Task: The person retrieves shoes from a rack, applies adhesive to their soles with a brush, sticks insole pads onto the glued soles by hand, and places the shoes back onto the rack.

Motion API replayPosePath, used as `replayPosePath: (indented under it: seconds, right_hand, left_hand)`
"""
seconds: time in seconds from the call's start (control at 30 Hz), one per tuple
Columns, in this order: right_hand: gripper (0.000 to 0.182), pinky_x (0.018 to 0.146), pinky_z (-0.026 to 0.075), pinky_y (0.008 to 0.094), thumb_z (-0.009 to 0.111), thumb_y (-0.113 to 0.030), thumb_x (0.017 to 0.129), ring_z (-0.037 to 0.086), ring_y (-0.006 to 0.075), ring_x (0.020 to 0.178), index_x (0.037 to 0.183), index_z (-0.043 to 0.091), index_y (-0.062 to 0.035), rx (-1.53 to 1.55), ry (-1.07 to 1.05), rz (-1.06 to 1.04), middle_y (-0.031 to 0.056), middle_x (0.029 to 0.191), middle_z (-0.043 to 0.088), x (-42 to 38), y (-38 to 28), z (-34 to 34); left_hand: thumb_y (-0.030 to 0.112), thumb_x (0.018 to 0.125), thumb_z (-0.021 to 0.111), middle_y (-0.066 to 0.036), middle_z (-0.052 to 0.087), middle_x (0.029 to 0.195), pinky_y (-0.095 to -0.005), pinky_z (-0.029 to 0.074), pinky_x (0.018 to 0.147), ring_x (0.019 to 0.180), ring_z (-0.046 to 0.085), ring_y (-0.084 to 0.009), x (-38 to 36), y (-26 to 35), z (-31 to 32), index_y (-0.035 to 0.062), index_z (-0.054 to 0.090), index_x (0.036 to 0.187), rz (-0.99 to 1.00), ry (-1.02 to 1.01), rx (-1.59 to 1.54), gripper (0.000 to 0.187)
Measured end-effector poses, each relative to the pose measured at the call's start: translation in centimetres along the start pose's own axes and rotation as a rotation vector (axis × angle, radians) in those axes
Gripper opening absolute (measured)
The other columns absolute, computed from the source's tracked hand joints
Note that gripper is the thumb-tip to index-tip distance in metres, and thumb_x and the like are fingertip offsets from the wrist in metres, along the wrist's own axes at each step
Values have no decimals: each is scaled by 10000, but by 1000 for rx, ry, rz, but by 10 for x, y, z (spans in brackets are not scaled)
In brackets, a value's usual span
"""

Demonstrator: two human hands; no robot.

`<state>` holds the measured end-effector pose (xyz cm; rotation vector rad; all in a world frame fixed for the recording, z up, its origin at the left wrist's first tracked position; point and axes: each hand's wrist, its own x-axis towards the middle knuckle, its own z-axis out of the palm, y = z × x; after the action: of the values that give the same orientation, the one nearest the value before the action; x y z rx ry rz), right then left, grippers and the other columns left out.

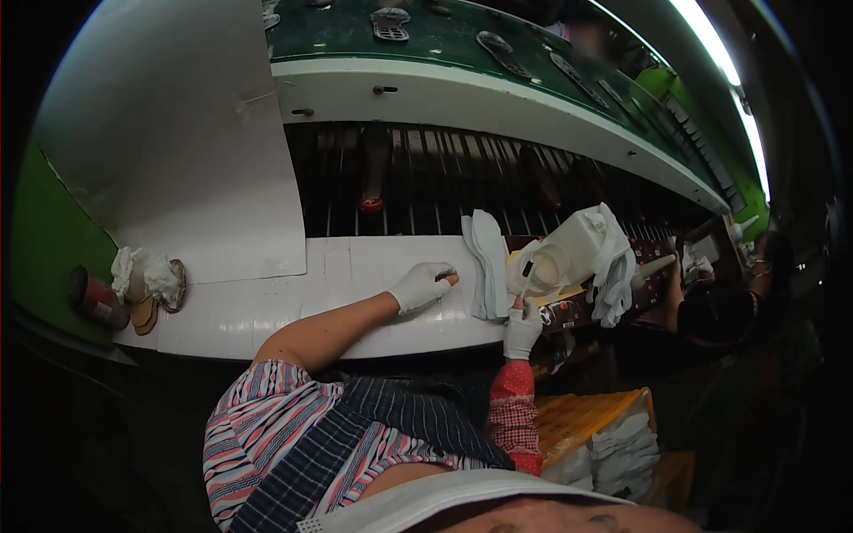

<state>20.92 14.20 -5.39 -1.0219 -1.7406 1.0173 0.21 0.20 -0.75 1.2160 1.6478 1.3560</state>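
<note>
My left hand [422, 287], in a white glove with bare fingertips, is over the white bench top [355, 306]. Its fingers are curled together; whatever they may pinch is too small to make out. My right hand [522, 332], gloved the same way, is closed around a thin, pale, brush-like tool [527, 286] at the near side of a round white tub [553, 263]. Between the hands lies a stack of pale insoles [484, 266]. Behind the tub a white plastic jug [573, 238] leans, and more pale insoles [613, 275] drape beside it.
Beyond the bench runs a rack of metal rods [426, 178], then a green conveyor [444, 40] carrying shoe soles [389, 24]. A large grey sheet [178, 133] stands at left. A yellow crate [569, 417] holds pale pieces below right. Another person [720, 306] works at far right.
</note>
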Motion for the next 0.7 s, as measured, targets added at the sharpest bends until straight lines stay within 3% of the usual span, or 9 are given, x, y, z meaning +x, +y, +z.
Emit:
replayPosePath:
  seconds: [0.4, 0.47, 0.6, 0.67, 0.7]
  right_hand:
    - [230, 584, 427, 246, 555, -187, 906, 490, 99, 632, 991, 579, 25, 46, -19, 28, 36, 702, 549, -1, -3, 1]
    - [164, 461, 317, 198, 532, -169, 924, 380, 32, 540, 901, 564, -9, 28, 39, -54, -44, 660, 455, -3, -9, 4]
    - [167, 464, 324, 197, 534, -170, 923, 384, 33, 542, 921, 569, -7, 51, 23, -37, -42, 666, 465, -3, -6, 2]
    - [233, 592, 426, 239, 554, -187, 907, 490, 97, 635, 999, 580, 25, 26, -10, 26, 31, 709, 552, 0, 3, -1]
    - [233, 592, 426, 239, 554, -187, 907, 490, 97, 635, 999, 580, 25, 23, -12, 26, 31, 709, 552, 0, 1, -1]
  left_hand:
    - [228, 900, 532, -56, 595, 805, -267, 438, 728, 751, 524, -127, -1, 2, 1, -25, 608, 994, 0, 19, 21, 280]
    - [228, 900, 533, -57, 598, 809, -269, 439, 730, 751, 525, -127, -1, 2, 0, -25, 609, 999, 1, 11, 41, 281]
    - [231, 900, 535, -59, 599, 808, -272, 442, 729, 747, 526, -129, 0, 0, 1, -25, 609, 1000, -3, 21, 25, 284]
    - [234, 902, 536, -58, 597, 806, -273, 443, 728, 746, 526, -130, -1, 1, 1, -26, 609, 1000, -5, 15, 7, 287]
    - [234, 902, 536, -58, 597, 806, -273, 443, 728, 746, 526, -130, -1, 1, 2, -26, 609, 1000, -5, 16, 4, 287]
